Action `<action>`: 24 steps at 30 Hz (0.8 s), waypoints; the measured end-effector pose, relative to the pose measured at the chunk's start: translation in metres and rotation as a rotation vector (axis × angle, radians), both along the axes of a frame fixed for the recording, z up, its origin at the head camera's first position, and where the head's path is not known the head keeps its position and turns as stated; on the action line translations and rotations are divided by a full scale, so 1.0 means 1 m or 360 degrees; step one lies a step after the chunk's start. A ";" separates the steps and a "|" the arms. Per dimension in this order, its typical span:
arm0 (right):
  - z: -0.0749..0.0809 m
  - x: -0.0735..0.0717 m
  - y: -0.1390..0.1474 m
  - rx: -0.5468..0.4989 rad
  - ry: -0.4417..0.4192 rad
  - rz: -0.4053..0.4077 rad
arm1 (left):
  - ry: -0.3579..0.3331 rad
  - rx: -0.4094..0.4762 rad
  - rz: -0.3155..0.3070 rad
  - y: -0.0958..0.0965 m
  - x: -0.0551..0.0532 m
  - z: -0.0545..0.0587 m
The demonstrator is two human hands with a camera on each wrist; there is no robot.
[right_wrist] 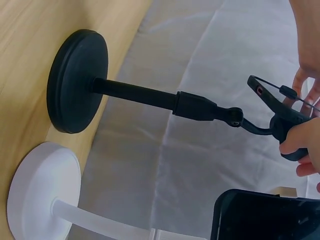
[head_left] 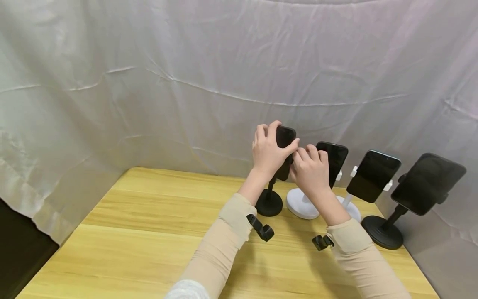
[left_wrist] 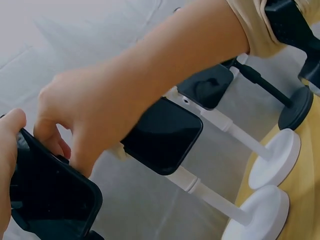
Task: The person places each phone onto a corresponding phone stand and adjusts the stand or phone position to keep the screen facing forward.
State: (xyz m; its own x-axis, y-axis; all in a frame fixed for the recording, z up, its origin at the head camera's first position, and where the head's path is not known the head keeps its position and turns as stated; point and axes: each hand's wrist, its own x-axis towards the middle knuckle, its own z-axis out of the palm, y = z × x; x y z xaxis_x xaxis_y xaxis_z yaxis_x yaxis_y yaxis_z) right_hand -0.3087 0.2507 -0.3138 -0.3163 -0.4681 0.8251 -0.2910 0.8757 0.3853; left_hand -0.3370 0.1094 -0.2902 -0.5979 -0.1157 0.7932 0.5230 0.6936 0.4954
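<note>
A dark smartphone stands tilted in the clamp of a black phone stand, the leftmost in a row. My left hand grips that phone, fingers at its left and upper edge and thumb across its front. At the phone's right side, my right hand curls its fingers in at the clamp. The right wrist view shows the clamp from behind at the end of its thin neck, a thumb and fingers closing round it. Part of the clamp is hidden behind the hands.
Right of my hands, phones sit in two white stands and a second black stand. The nearest phone is close beside my right hand. Grey cloth hangs behind the wooden table.
</note>
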 end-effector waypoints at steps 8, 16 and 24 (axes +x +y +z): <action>0.006 0.004 -0.002 0.0029 -0.0026 -0.0074 | 0.0092 -0.0061 0.0100 0.004 -0.007 -0.004; 0.009 0.005 -0.003 0.0070 -0.0005 -0.0137 | 0.0121 -0.0064 0.0127 0.007 -0.016 -0.008; 0.006 0.005 -0.002 0.0075 -0.0010 -0.0127 | 0.0146 -0.0066 0.0156 0.010 -0.020 -0.013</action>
State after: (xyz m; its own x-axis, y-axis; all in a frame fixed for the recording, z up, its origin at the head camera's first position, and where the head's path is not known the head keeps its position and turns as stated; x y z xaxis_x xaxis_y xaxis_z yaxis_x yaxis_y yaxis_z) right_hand -0.3033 0.2492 -0.3074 -0.3596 -0.4793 0.8006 -0.2234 0.8772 0.4249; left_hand -0.3573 0.1193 -0.3029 -0.5099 -0.1361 0.8494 0.4938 0.7622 0.4186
